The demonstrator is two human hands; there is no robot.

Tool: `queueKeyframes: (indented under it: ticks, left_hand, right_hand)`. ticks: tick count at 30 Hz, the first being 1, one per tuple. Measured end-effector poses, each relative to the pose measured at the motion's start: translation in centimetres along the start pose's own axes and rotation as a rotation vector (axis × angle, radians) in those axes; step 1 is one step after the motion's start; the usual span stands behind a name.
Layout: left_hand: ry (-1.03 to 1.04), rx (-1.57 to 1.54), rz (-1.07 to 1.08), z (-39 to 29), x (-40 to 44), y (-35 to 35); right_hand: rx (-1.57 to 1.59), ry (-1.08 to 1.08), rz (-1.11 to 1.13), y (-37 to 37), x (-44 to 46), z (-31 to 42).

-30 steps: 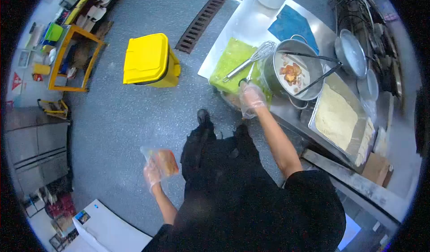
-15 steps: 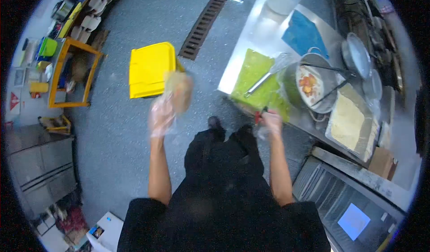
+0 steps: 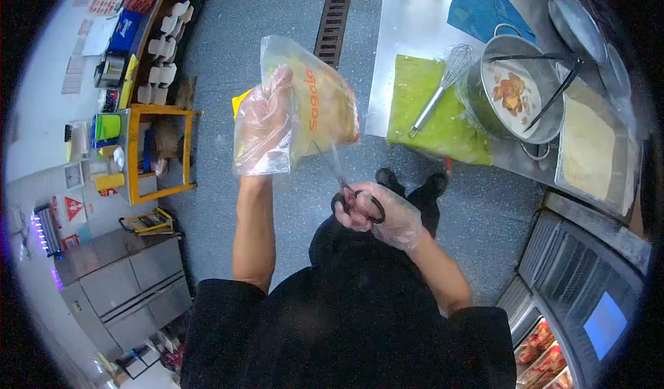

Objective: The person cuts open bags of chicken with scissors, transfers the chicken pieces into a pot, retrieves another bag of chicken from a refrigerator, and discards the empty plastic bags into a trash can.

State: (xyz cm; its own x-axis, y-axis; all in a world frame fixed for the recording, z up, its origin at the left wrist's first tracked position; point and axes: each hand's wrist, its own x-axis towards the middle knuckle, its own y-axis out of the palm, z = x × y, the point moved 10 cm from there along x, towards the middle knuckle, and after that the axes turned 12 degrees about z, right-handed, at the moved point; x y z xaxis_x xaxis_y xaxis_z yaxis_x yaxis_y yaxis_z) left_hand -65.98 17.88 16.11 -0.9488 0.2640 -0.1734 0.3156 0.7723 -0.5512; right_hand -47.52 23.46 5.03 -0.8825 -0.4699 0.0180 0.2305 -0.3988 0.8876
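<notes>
My left hand (image 3: 266, 126), in a clear plastic glove, grips a clear bag (image 3: 321, 102) with orange lettering and pale contents, held up over the floor. My right hand (image 3: 384, 216), also gloved, has its fingers in the black handles of a pair of scissors (image 3: 339, 171). The blades point up at the bag's lower edge; whether they touch it I cannot tell. On the steel table to the right, a whisk (image 3: 443, 88) lies on a green cloth-like sheet (image 3: 415, 88). Beside it stands a metal pot (image 3: 477, 91) with white liquid, reddish-brown pieces and black tongs (image 3: 564, 88).
Right of the pot is a tray (image 3: 588, 143) of pale powder. A blue sheet (image 3: 484, 5) lies behind it. A glass-topped chiller (image 3: 574, 271) stands at the lower right. The yellow bin (image 3: 238, 102) is mostly hidden behind my left hand. An orange-framed stand (image 3: 162, 154) is at the left.
My left hand has raised the bag, which now hides most of the bin. The scissors, held in my right hand, have come from the table edge towards the bag. The view has shifted.
</notes>
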Motion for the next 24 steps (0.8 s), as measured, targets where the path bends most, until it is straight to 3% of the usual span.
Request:
queueKeyframes:
  ticks: [5, 8, 11, 12, 14, 16, 19, 22, 24]
  left_hand:
    - [0.006, -0.192, 0.049, -2.3, -1.2, 0.9]
    - [-0.003, -0.107, -0.013, -2.4, -1.5, 0.5]
    - [0.169, 0.238, -0.066, -2.0, -1.2, -0.5]
    - [0.154, 0.127, -0.061, -1.9, -1.2, -0.7]
    - [0.125, -0.091, -0.052, -2.1, -1.7, -1.2]
    - [0.156, -0.139, -0.069, -3.0, -2.0, -1.9]
    - [0.137, -0.182, -0.135, -4.3, -3.4, -2.6]
    - [0.189, -0.187, -0.202, -4.3, -4.2, -3.3]
    - [0.224, -0.192, -0.243, -4.5, -4.5, -3.8]
  right_hand:
    - [0.185, 0.020, 0.014, 0.0, 0.5, -0.2]
    - [0.171, 0.098, 0.016, 0.3, 0.7, 0.1]
    - [0.274, -0.076, 0.030, 0.0, 2.5, 0.0]
    - [0.279, -0.095, -0.079, 0.5, 2.6, 0.7]
    - [0.176, -0.140, 0.033, 0.9, 3.6, 0.8]
    - [0.079, -0.139, 0.138, 1.7, 4.2, 1.1]
    - [0.103, -0.156, 0.072, 1.8, 4.7, 1.7]
    - [-0.054, -0.144, 0.167, 2.6, 5.2, 2.2]
    - [0.000, -0.138, 0.064, 2.7, 4.4, 2.2]
